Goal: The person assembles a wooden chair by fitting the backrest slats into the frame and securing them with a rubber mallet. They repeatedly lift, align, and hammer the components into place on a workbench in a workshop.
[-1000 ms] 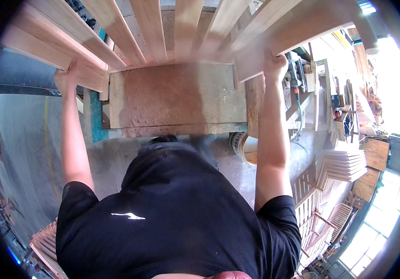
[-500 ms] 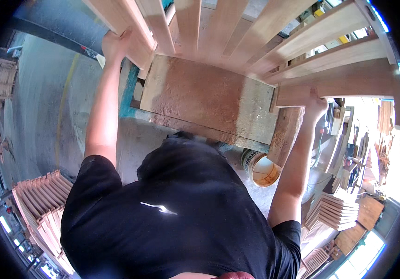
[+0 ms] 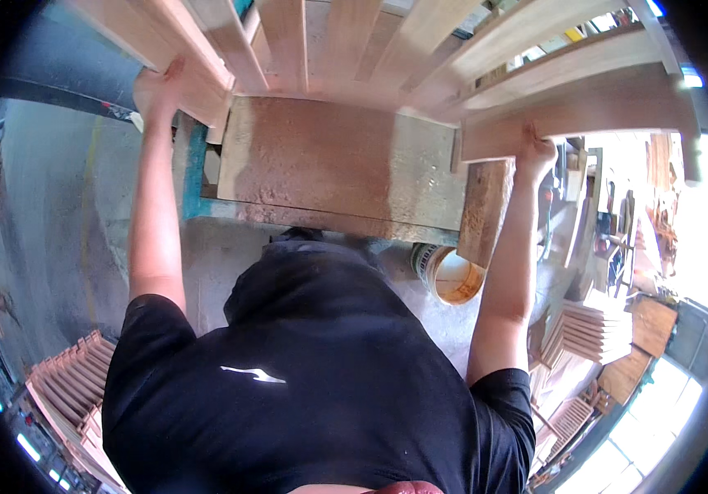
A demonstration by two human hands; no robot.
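Both my arms reach forward to a pale wooden slatted frame (image 3: 589, 103) with several slats spreading away from me. My left hand (image 3: 157, 90) is closed round its left side piece. On the opposite side, my right hand (image 3: 536, 154) grips the lower edge of the right side piece, thumb on the near face. The frame's near edge lies at the far side of a dusty wooden board (image 3: 313, 165); whether it rests on the board or hangs just above it, I cannot tell. The fingers of both hands are partly hidden by the wood.
A wood block (image 3: 486, 210) sits at the board's right end, above a round bucket (image 3: 458, 278) on the floor. Teal framework (image 3: 195, 169) shows at the left. Stacks of curved wooden parts stand at the lower left (image 3: 74, 379) and lower right (image 3: 597, 329).
The whole view has shifted, so frame, board and bucket appear farther left and somewhat higher. Both hands keep their hold on the slatted frame.
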